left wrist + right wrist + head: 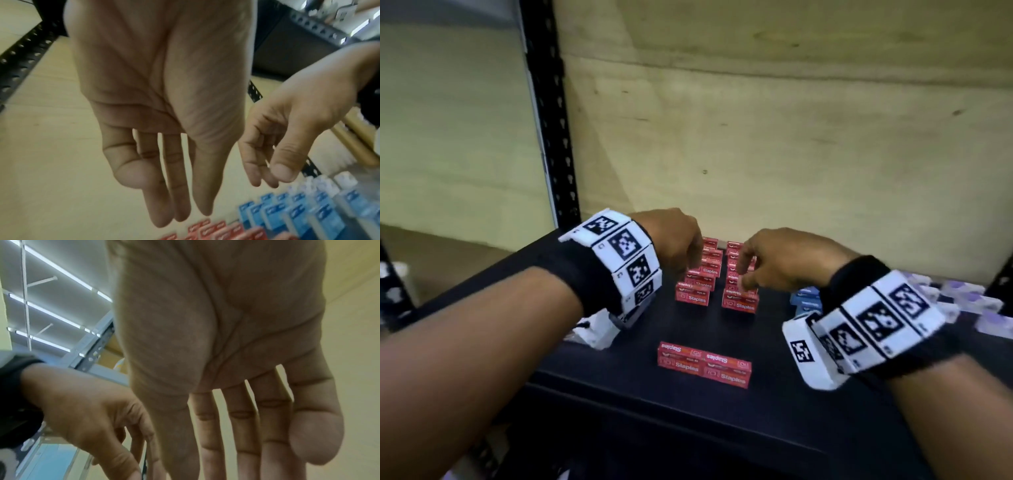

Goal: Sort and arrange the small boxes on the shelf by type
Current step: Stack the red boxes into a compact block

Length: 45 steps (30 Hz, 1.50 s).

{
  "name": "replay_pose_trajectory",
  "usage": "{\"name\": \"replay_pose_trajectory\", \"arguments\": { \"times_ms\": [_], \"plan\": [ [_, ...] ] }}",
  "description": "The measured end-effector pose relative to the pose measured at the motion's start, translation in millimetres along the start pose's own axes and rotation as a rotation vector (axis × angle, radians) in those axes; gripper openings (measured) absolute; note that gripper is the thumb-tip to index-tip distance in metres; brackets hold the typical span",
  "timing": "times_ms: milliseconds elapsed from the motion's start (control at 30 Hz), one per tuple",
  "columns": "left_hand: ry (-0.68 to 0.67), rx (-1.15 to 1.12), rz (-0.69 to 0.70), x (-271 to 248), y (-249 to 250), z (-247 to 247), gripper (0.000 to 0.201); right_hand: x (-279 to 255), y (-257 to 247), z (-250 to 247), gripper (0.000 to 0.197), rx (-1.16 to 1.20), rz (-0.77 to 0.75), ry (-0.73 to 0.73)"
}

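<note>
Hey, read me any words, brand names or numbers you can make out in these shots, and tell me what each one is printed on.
"Staples": front faces of the two red boxes lying side by side near the shelf's front edge.
"Staples": front red boxes of the two rows under the hands.
Blue boxes: white marks, too blurred to read.
Wristbands: black-and-white square codes, no words.
Pale boxes at far right: unreadable.

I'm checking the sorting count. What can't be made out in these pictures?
- Head view: rear red staple boxes hidden behind the left hand and right hand.
- Head view: blue boxes mostly covered by the right wrist.
- Head view: purple boxes blurred, cut off at the edge.
</note>
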<state>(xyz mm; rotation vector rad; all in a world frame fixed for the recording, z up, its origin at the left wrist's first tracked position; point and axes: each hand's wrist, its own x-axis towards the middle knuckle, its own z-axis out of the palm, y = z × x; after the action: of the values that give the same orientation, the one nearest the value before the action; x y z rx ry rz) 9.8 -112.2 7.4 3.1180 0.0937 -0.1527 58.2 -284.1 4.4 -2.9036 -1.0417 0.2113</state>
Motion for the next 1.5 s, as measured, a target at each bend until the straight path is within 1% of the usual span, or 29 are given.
{"name": "replay_pose_trajectory", "arguments": {
  "times_ms": [200, 300, 400, 433, 533, 633, 733, 800, 833, 900, 1000, 1133, 1200, 1300, 1400, 1500],
  "plan": [
    [-0.106, 0.075, -0.048, 18.0, 10.4, 6.4, 0.032, 22.4, 0.9, 12.5, 0.029, -0.12, 0.013, -0.046],
    [-0.17, 0.069, -0.037, 22.8, 15.7, 6.4, 0.033, 27.5, 2.2, 12.8, 0.022, -0.143, 0.01, -0.04],
    [-0.209, 0.046, -0.042, 26.8, 17.2, 5.8, 0.034, 29.3, 4.8, 12.8, 0.019, -0.171, 0.009, -0.025],
    [-0.225, 0.046, -0.046, 28.1, 17.6, 6.4, 0.034, 29.8, 6.0, 13.5, 0.02, -0.172, 0.004, -0.023],
    [-0.259, 0.067, -0.048, 32.6, 17.9, 11.0, 0.034, 30.3, 8.1, 16.0, 0.032, -0.169, -0.018, -0.01],
    [-0.257, 0.077, -0.045, 34.1, 18.2, 15.7, 0.035, 31.6, 8.9, 17.8, 0.032, -0.174, -0.023, -0.005],
    [-0.244, 0.096, -0.036, 33.8, 15.9, 17.4, 0.035, 32.6, 7.9, 17.5, 0.027, -0.183, -0.026, -0.039],
    [-0.262, 0.088, -0.034, 32.3, 16.1, 16.3, 0.035, 33.7, 7.8, 17.7, 0.031, -0.198, -0.026, -0.059],
    [-0.273, 0.089, -0.03, 31.9, 16.9, 15.7, 0.034, 34.6, 7.1, 18.0, 0.03, -0.209, -0.025, -0.067],
    [-0.298, 0.1, -0.024, 29.2, 18.8, 15.8, 0.034, 34.9, 4.6, 18.5, 0.021, -0.237, -0.02, -0.081],
    [-0.317, 0.082, 0.003, 23.0, 17.8, 16.5, 0.034, 29.1, 0.6, 16.8, 0.029, -0.267, -0.02, -0.11],
    [-0.367, 0.014, 0.024, 10.8, 12.5, 15.2, 0.031, 14.8, -4.8, 12.5, 0.017, -0.259, -0.071, -0.229],
    [-0.409, -0.018, 0.033, 3.5, 8.4, 14.7, 0.029, 5.6, -7.0, 12.5, 0.023, -0.256, -0.086, -0.292],
    [-0.463, -0.044, 0.048, -7.1, 3.1, 13.8, 0.025, -7.3, -7.8, 12.4, 0.028, -0.255, -0.11, -0.325],
    [-0.49, -0.06, 0.068, -16.6, 1.1, 16.3, 0.024, -16.0, -8.4, 13.8, 0.029, -0.262, -0.11, -0.348],
    [-0.499, -0.041, 0.07, -23.8, 1.2, 18.2, 0.024, -22.6, -7.3, 15.5, 0.026, -0.227, -0.101, -0.376]
  ]
}}
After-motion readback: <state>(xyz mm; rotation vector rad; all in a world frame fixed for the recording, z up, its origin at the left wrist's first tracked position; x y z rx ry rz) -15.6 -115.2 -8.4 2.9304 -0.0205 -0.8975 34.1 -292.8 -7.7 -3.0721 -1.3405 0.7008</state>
